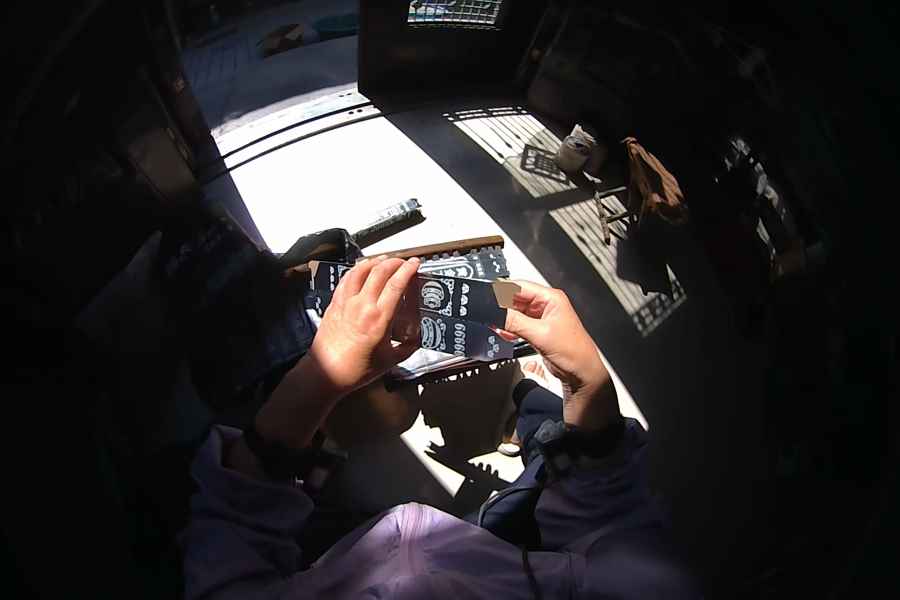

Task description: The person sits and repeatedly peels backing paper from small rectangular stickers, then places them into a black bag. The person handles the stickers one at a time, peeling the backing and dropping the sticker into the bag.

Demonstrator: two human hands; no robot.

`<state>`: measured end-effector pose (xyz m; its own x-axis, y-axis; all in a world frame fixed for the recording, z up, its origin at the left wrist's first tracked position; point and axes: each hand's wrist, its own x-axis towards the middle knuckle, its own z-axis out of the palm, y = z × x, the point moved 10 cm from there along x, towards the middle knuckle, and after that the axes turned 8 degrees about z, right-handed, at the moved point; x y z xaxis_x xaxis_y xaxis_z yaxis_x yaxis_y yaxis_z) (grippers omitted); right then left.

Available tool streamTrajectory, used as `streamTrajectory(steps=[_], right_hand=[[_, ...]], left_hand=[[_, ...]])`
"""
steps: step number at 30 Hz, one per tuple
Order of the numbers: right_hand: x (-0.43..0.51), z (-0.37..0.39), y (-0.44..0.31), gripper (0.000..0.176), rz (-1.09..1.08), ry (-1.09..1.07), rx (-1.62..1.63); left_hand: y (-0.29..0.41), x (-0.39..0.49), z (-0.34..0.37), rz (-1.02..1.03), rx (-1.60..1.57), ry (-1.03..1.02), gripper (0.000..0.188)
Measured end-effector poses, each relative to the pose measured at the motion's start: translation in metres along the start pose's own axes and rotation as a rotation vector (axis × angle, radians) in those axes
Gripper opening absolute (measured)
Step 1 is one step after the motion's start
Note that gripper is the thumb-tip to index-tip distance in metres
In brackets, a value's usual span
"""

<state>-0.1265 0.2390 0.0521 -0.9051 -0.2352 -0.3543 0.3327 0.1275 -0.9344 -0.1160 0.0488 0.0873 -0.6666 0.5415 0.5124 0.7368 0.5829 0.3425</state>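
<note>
A dark printed cardboard carton [465, 301], creased lengthwise into panels, is held between my two hands. My left hand [365, 321] lies across it left of the middle, fingers over the far edge and thumb at the near side. Its palm hides part of the print. At the other end, my right hand [551, 324] pinches the carton beside a bare beige end flap [505, 293]. Under and beyond the carton lie more dark printed cardboard pieces [487, 262] with notched ends, partly covered. A brown strip-like edge [435, 248] runs behind them.
A folded printed carton [388, 217] lies on the sunlit floor ahead. Dark bundled material [247, 300] is at my left. Further right stand a pale container [573, 153] and a small stool or rack with brown cloth [654, 184]. A dark door [450, 64] stands ahead.
</note>
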Motion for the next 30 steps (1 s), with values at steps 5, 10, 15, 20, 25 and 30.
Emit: streamTrajectory(steps=[5,10,15,20,25,30], right_hand=[[0.001,0.021,0.013,0.027,0.074,-0.100,0.114],[0.005,0.013,0.015,0.019,0.013,0.070,-0.039],[0.012,0.002,0.021,0.022,0.024,0.099,-0.127],[0.012,-0.004,0.029,0.025,0.173,-0.006,-0.052],[0.010,-0.015,0.004,0.052,0.032,0.028,0.316],[0.008,0.022,-0.002,0.045,-0.096,-0.063,0.339]], left_hand=[[0.008,0.000,0.004,0.090,-0.003,-0.004,0.084],[0.013,0.000,0.003,0.131,0.161,0.000,0.079],[0.014,0.002,0.005,0.137,0.069,-0.026,0.066],[-0.007,-0.007,0.014,-0.028,-0.179,-0.126,0.050],[-0.037,-0.028,0.049,-0.528,-0.820,-0.219,0.040],[-0.019,-0.030,0.071,-0.724,-1.407,-0.064,0.025]])
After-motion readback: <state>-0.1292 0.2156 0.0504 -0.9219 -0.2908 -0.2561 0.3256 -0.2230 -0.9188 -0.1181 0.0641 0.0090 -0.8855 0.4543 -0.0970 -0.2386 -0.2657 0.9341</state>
